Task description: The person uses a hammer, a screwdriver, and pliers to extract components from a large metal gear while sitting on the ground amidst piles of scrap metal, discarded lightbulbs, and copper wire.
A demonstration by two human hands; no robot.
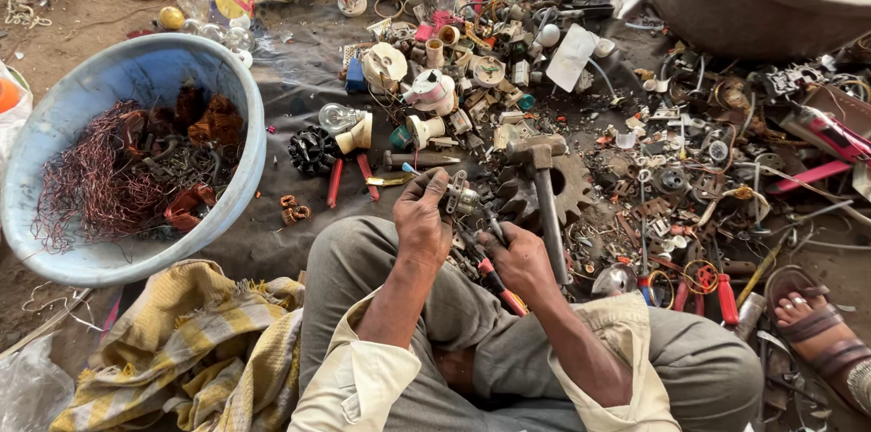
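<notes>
- The left hand [422,214], at frame centre, closes around a small grey metal electrical part [460,198].
- The right hand [519,255] grips red-handled pliers [494,279], jaws at the part.
- A steel-headed hammer [543,187] lies just right.
- A pale blue plastic basin [231,87] holding copper wire sits at left.
</notes>
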